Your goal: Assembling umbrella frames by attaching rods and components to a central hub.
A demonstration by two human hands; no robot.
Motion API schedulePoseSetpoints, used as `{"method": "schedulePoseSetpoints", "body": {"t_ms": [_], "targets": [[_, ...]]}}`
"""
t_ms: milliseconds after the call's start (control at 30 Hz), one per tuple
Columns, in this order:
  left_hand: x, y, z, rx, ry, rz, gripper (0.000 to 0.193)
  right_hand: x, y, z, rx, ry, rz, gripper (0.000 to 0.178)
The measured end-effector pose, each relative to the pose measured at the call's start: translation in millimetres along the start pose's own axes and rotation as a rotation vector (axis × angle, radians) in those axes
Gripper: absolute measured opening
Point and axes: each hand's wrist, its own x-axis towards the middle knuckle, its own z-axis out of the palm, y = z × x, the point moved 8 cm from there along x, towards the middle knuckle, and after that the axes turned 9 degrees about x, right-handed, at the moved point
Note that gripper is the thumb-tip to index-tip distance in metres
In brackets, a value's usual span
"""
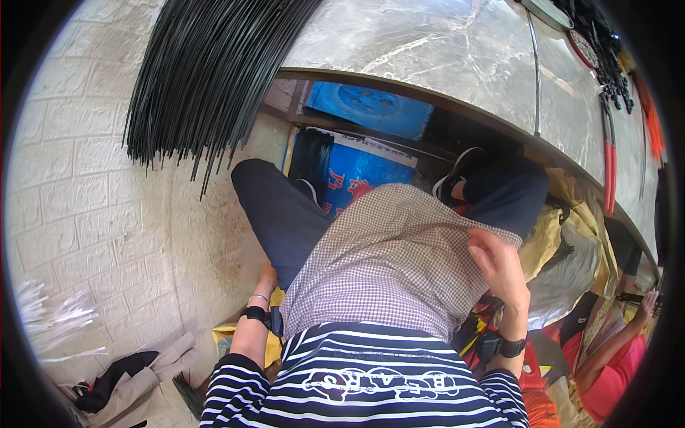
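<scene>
Loosely bunched, the checked apron (399,246) lies across the lap, its long axis running from the waist forward and rightward, its free edge pointing away from the body toward the bench (435,46). On the bench's left end, a thick bundle of black strips (207,85) overhangs the edge, its cut ends pointing down and slightly left. Large red characters mark the blue sack (378,175) between the feet, with small dark print along its white band; outlined white letters cross the striped top (367,360). The right hand (501,269) is at the apron's right side, fingers half curled; whether they pinch the cloth, I cannot tell. To the apron's left, the left hand (267,275) is mostly hidden beside the thigh, so its grip cannot be told.
</scene>
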Motion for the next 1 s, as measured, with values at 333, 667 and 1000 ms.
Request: {"method": "schedulePoseSetpoints", "body": {"t_ms": [333,667,1000], "targets": [[102,-67,-54,0.104,-0.125,0.212,0.078,4,7,2,0.037,-0.005,0.051,0.03],[4,54,-20,0.602,0.297,0.635,0.046,4,-2,-2,0.021,0.021,-0.004,0.028],[-404,207,115,0.863,0.46,1.715,0.018,7,-20,2,-0.016,-0.003,-0.107,0.027]]}}
